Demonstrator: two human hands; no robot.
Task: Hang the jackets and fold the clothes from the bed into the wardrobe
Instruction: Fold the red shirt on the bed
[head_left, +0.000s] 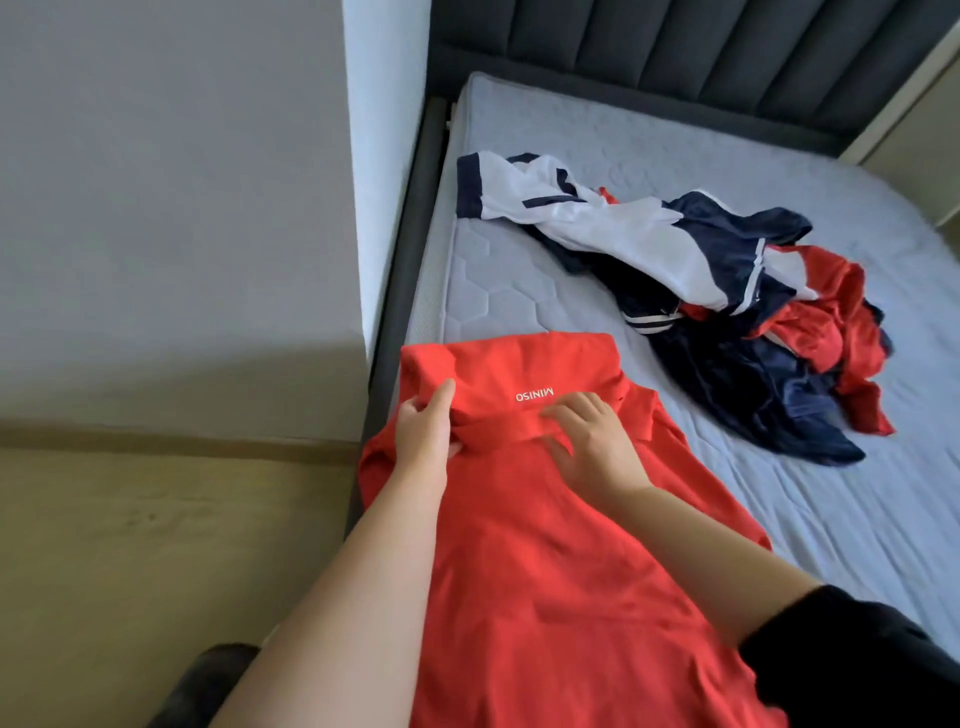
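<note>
Red shirt (545, 545) spread flat on bed (649, 156), long axis from 6 toward 12 o'clock, collar end far. Left hand (423, 426) at 11 o'clock, gripping folded top edge, thumb up. Right hand (587, 441) at 1 o'clock, fingers loosely spread, pressing the fold band. Both equally near. Heap of jackets (727, 291) lying well apart at 2 o'clock. Likely next: folding toward 6.

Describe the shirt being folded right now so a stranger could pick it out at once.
On the grey mattress, look to the near edge, away from the dark headboard. There a red shirt lies spread flat, with the left hand gripping it and the right hand on it. Unlike the crumpled clothes pile, it bears white MINISO lettering.
</note>
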